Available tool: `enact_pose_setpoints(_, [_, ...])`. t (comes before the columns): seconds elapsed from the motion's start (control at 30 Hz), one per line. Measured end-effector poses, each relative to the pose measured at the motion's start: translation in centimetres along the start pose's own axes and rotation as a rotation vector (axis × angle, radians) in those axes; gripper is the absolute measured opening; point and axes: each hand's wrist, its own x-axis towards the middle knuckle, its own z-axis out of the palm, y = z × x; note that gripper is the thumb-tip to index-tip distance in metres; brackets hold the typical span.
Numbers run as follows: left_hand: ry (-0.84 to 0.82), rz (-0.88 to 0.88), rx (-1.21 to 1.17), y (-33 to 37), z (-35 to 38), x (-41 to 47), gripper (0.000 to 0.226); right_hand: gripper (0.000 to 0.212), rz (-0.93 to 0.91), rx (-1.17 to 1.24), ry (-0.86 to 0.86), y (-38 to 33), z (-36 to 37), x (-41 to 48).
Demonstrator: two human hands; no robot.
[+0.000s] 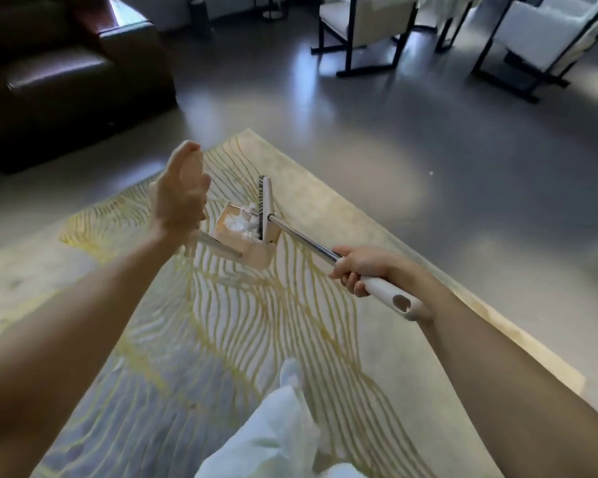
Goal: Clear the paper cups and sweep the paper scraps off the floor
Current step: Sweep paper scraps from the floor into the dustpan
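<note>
the white-clad leg is cut off by the bottom edge, and both forearms run out at the lower corners. the left hand is blurred. the dustpan pole runs up behind its wrist and vanishes there, so i cannot tell whether the fingers hold it or stand loose. the sofa and the chairs are cropped at the top.

the right hand is wrapped tight round the broom where the metal shaft meets the white grip. its fingers curl under, and the grip's end, with a hole in it, sticks out behind the wrist.

one broom and one dustpan, both over the rug. the broom head stands on edge at the dustpan's mouth, dark bristles turned to the pan. a small heap of white scraps lies inside the dustpan, too bunched to count. beyond the rug, one tiny white speck, too small to name, lies on the grey floor. one dark sofa sits far left, and two white chairs with black frames far right.
</note>
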Motion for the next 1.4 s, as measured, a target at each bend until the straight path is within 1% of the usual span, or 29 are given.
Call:
enact_pose_setpoints(0.07, [0.012,0.011,0.009,0.1,4.2,7.1,0.039,0.069,-0.018,-0.053,-0.024,-5.2,-3.6,5.4])
enact_pose_setpoints(0.13, [-0.009,0.043,0.018,-0.2,7.2,12.2,0.040,0.071,-0.043,-0.104,-0.020,-8.9,-5.9,9.3])
enact_pose_setpoints(0.3, [-0.002,0.019,0.019,0.0,15.7,29.0,0.040,0.074,-0.029,-0.157,-0.033,-22.0,-13.7,21.2])
enact_pose_setpoints(0.47, [0.017,0.023,0.026,0.8,22.4,44.5,0.036,0.070,-0.025,-0.108,-0.048,-34.5,-21.3,30.9])
enact_pose_setpoints(0.63, [0.056,0.014,0.057,-1.9,30.6,60.6,0.037,0.064,-0.018,-0.108,-0.063,-46.7,-28.5,43.4])
enact_pose_setpoints(0.73, [0.062,0.015,0.089,-3.4,35.7,70.2,0.036,0.062,-0.025,-0.169,-0.071,-54.5,-32.6,50.5])
enact_pose_setpoints(0.9, [-0.058,0.111,0.167,-4.0,42.2,83.3,0.041,0.071,0.006,-0.201,-0.041,-64.9,-38.4,59.7])
enact_pose_setpoints(1.03, [-0.184,0.176,0.197,-4.1,47.3,92.7,0.040,0.071,0.041,-0.181,0.001,-70.1,-42.2,64.2])
enact_pose_setpoints(1.13, [-0.315,0.233,0.204,-4.8,52.1,98.6,0.040,0.070,0.043,-0.159,0.059,-72.0,-45.0,67.0])
enact_pose_setpoints(1.23, [-0.457,0.298,0.209,-5.0,57.3,102.3,0.038,0.069,0.057,-0.091,0.135,-72.7,-47.8,68.8])
enact_pose_setpoints(1.4, [-0.650,0.333,0.202,-3.2,66.4,105.1,0.035,0.066,0.132,0.094,0.232,-71.2,-53.5,68.4])
